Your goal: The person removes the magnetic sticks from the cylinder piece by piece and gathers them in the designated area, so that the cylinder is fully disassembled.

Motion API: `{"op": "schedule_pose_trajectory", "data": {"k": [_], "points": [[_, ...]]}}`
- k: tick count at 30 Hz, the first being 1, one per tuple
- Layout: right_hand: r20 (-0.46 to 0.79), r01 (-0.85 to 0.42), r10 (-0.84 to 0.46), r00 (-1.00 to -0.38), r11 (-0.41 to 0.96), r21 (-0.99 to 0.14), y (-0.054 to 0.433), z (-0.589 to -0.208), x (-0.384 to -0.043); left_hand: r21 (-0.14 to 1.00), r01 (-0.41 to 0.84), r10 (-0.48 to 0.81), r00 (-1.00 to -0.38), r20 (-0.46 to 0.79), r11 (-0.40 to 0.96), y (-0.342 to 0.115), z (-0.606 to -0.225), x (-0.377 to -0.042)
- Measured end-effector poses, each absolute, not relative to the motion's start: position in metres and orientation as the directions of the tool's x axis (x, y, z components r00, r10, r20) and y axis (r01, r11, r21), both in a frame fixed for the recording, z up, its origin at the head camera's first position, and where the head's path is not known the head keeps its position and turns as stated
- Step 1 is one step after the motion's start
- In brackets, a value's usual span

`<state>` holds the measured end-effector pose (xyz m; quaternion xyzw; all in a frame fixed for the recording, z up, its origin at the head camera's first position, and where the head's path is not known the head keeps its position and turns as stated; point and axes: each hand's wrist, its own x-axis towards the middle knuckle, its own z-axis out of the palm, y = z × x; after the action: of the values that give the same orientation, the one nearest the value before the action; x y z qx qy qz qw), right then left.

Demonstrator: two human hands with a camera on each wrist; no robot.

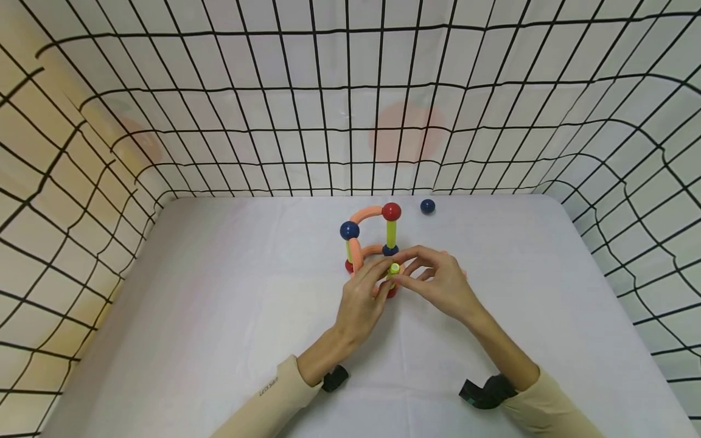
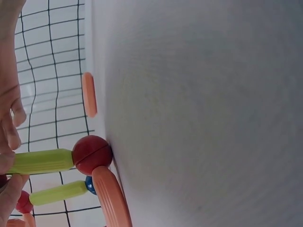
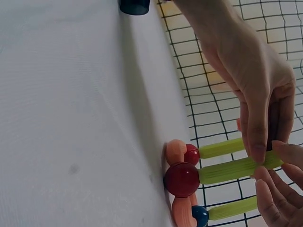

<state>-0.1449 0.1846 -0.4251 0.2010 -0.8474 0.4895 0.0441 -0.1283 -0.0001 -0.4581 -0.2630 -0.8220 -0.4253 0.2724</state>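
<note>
A ball-and-stick frame of toy building pieces stands on the white surface, with a near green rod (image 1: 394, 268) upright on a red ball (image 3: 182, 179). My left hand (image 1: 358, 304) pinches this rod below its top. From the other side, my right hand (image 1: 440, 283) holds the rod's upper end between thumb and finger. Behind them, a blue ball (image 1: 349, 230) and a red ball (image 1: 391, 212) top two other posts, joined by a curved orange stick (image 1: 366, 213). Another orange stick (image 1: 356, 255) slopes from the blue ball toward my left hand, which hides its lower part.
A loose blue ball (image 1: 428, 207) lies at the back of the white-covered table (image 1: 219, 328). Beyond my right hand lies a loose orange stick (image 2: 89, 94), mostly hidden in the head view. Black wire mesh (image 1: 328, 103) walls the back and sides.
</note>
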Motion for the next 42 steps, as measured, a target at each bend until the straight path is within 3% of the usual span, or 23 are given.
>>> {"op": "schedule_pose_trajectory", "data": {"k": [11, 27, 34, 42], "points": [[0.373, -0.48, -0.304, -0.876, 0.501, -0.72, 0.187, -0.426, -0.142, 0.562, 0.64, 0.245, -0.745, 0.62, 0.524, -0.001, -0.46, -0.128], [0.332, -0.491, -0.377, -0.865, 0.5, -0.713, 0.211, -0.432, -0.136, 0.556, 0.538, 0.392, -0.843, 0.37, 0.633, -0.01, -0.461, -0.132], [0.334, -0.506, -0.396, -0.855, 0.498, -0.704, 0.218, -0.434, -0.138, 0.482, 0.52, 0.431, -0.854, 0.291, 0.705, -0.012, -0.462, -0.135], [0.299, -0.499, -0.42, -0.857, 0.533, -0.683, 0.217, -0.438, -0.138, 0.521, 0.485, 0.431, -0.872, 0.232, 0.702, -0.012, -0.462, -0.139]]}}
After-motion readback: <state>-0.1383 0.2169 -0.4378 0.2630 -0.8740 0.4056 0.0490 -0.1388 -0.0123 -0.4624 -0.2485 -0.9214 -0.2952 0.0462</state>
